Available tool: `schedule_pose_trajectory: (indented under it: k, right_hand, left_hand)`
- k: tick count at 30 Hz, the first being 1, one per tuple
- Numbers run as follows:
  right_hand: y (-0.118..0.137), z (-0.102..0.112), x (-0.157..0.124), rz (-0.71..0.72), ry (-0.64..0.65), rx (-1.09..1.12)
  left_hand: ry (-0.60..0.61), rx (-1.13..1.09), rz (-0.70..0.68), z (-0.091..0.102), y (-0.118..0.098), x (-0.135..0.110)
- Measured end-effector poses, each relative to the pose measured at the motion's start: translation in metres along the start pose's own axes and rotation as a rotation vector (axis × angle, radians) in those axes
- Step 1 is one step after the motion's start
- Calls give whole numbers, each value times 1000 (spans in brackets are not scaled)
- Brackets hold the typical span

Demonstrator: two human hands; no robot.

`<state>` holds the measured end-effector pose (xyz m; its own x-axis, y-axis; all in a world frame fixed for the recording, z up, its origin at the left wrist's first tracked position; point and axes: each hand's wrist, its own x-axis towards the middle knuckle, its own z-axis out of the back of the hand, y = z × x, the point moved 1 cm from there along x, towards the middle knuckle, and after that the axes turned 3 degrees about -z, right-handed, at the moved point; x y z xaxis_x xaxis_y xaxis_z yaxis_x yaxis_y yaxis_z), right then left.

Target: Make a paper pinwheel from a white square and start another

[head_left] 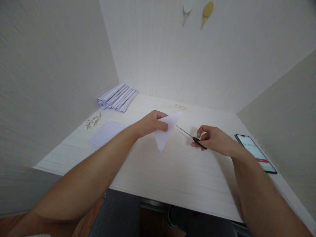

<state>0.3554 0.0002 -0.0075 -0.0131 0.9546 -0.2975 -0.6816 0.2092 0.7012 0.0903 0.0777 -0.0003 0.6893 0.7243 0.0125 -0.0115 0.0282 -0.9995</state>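
Evidently, the left hand pinches a white paper triangle between the thumb, laid across its near face, and the fingers behind; one point hangs towards the wearer. To its right, the right hand is curled around the black handles of a pair of scissors, whose tip lies just beside the paper's right edge, apparently not touching. The blades are seen nearly edge-on, so whether they are parted cannot be told. In this inspector's judgement, the pinch should sit well back from the blade side, layers kept flush, and the left thumb clear of the scissors' line. Noted also: paper sheets left of the left hand, beside its forearm; a bundle of folded paper beyond them; and a phone to the right of the right hand.
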Motion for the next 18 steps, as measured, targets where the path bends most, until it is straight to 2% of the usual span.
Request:
schedule_pose_trajectory:
  k: [2, 5, 11, 18]
  right_hand:
    - [-9, 3, 9, -50, -264, -144]
    - [-19, 7, 18, -103, -431, -284]
    - [-29, 15, 23, -232, -491, -366]
    - [-37, 17, 28, -168, -576, -311]
  left_hand:
    - [-29, 23, -3, -3, 1, 3]
    - [-75, 40, -1, -6, 4, 6]
    - [-205, 100, 12, -7, 16, 12]
    - [-289, 114, 60, -8, 29, 17]
